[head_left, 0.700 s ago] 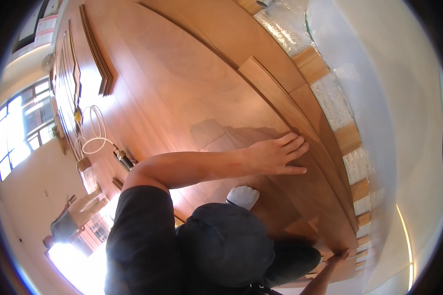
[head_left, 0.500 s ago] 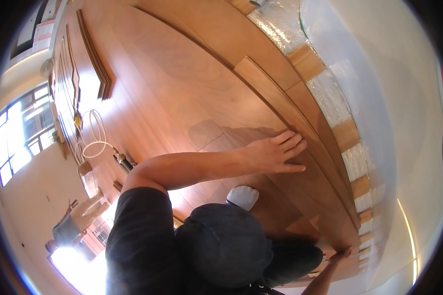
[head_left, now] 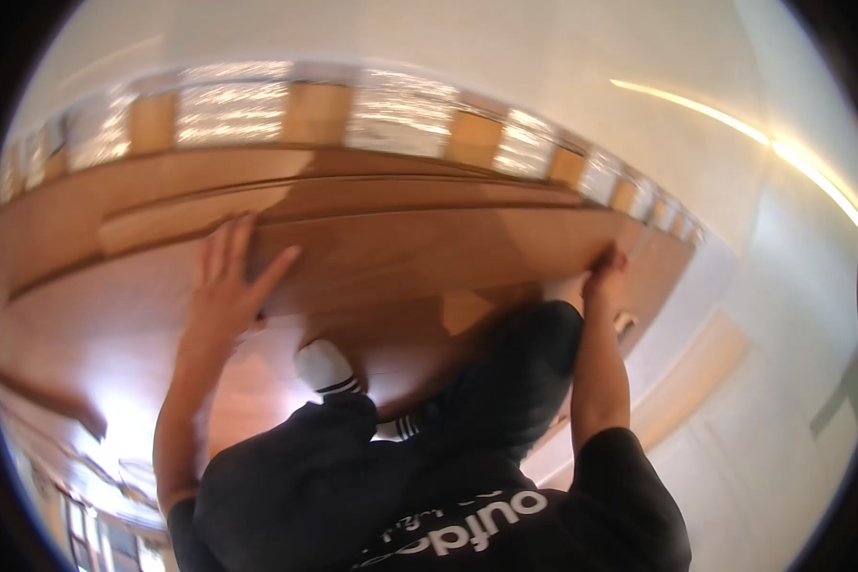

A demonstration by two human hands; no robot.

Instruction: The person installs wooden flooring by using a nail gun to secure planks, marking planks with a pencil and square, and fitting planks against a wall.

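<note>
A long brown wooden floorboard [head_left: 400, 253] lies across in front of me, parallel to the wall. My left hand [head_left: 224, 286] rests flat near its left part, fingers spread, the tips by the board's far edge. At the right end, my right hand [head_left: 606, 272] has its fingers curled around the board's edge; the fingertips are partly hidden. Just beyond lies a narrower wooden strip [head_left: 372, 194], on top of the boards next to the wall side. The view is blurred by motion.
Between the boards and the white wall [head_left: 448, 38] runs a gap with shiny foil [head_left: 400, 110] and wooden battens [head_left: 319, 112]. My bent knee and socked foot [head_left: 324, 367] are close to the near side. Several stacked boards [head_left: 52, 405] lie at the left.
My view has turned right, so the wall gap now runs across the top. The left hand remains spread on the boards; the right hand has come further into view at the board's end.
</note>
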